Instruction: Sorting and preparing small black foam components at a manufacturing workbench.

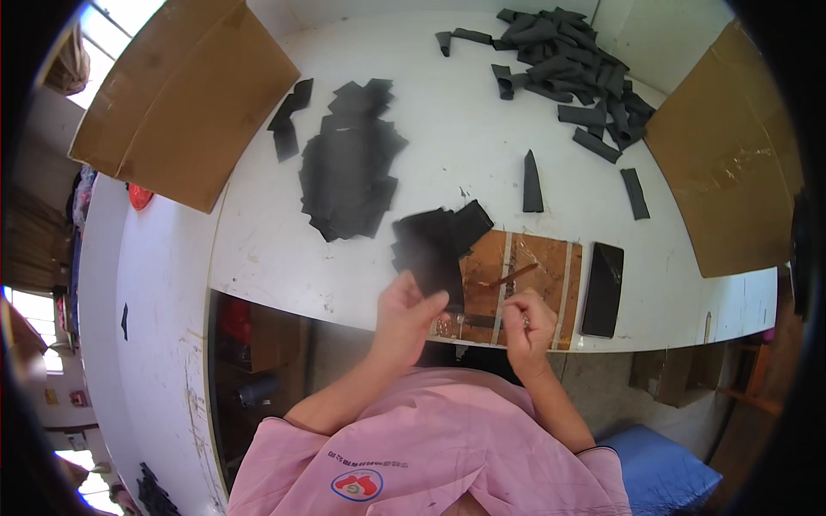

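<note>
My left hand pinches a fanned bunch of black fabric pieces, its thumb on top near the lower end. The bunch stretches away from me over the left part of a brown board with pale strips across it. My right hand is closed over the board's near edge, fingertips pressed together. What it holds, if anything, is too small to make out. A narrow dark strip lies between the two hands. On the board, just beyond my right hand, rests a thin brown stick-like tool.
A flat pile of black pieces lies at the left, a heap of rolled black pieces at the far right. A dark phone sits right of the board. Cardboard sheets stand on both sides.
</note>
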The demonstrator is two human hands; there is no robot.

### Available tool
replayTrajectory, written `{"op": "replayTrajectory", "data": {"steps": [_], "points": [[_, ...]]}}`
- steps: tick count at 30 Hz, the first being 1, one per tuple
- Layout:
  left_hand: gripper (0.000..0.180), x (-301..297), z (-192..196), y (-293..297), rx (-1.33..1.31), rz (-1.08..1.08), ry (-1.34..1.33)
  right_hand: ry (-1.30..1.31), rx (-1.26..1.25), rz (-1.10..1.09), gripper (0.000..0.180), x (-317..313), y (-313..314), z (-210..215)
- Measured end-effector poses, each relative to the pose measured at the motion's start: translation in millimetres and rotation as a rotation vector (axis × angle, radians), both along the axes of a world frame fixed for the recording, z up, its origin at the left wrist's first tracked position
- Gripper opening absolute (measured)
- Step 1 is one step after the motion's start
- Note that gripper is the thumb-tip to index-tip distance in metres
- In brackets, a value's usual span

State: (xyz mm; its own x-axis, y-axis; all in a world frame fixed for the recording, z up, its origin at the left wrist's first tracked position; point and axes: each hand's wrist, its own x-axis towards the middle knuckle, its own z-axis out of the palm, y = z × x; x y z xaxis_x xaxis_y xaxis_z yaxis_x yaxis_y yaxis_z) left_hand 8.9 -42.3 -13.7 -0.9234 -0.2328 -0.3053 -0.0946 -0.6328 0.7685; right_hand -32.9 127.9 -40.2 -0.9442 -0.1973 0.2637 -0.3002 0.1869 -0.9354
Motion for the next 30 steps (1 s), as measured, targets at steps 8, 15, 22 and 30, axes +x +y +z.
{"op": "replayTrajectory", "data": {"steps": [8,15,22,30], "points": [[0.028,41,-22,45,0.022,-0.386,-0.032,-0.404,-0.201,0.068,0.01,17,-17,33],[0.032,7,19,3,0.236,-0.281,0.055,-0.369,-0.001,0.386,0.008,0,8,56],[0.014,-12,43,-14,-0.363,-0.711,0.048,-0.4,0.088,0.621,0.012,-8,14,53],[0.014,-3,57,-22,-0.799,-0.808,0.21,-0.609,0.066,0.741,0.014,-13,11,46]]}}
